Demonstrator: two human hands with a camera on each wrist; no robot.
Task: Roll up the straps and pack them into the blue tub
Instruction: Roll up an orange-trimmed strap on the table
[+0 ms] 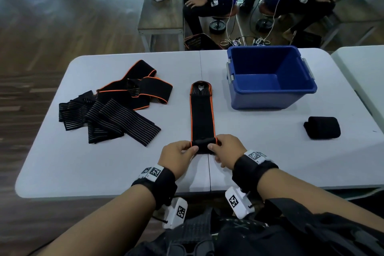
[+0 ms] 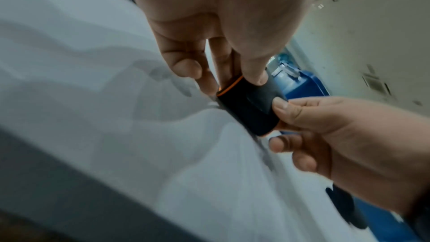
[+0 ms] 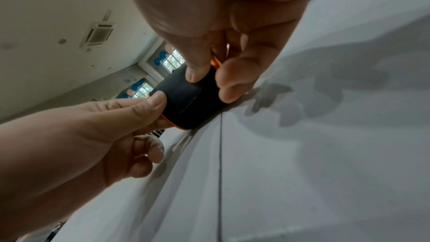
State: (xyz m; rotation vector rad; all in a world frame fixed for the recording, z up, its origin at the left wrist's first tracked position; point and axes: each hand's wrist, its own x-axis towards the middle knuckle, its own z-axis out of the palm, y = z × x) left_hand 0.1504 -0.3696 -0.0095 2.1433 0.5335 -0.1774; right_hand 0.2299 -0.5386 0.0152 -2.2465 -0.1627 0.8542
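White table (image 1: pixel 104 168) is holding everything. Both hands, the left hand (image 1: pixel 176 157) and the right hand (image 1: pixel 227 150), are pinching the small rolled end of the orange-edged strap (image 1: pixel 202 114), near the table's front edge. If fingers are slipping, the roll could be popping loose. Blue tub (image 1: pixel 270 97) is waiting empty.

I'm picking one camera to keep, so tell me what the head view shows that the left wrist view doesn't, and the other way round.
Only the head view: the pile of loose straps, the flat length of the orange-edged strap, the blue tub's bare inside.
Only the left wrist view: the left hand's thumb pressed on the roll, close up.
Both: left hand and right hand pinching the roll's ends, a finished black roll, the white table.
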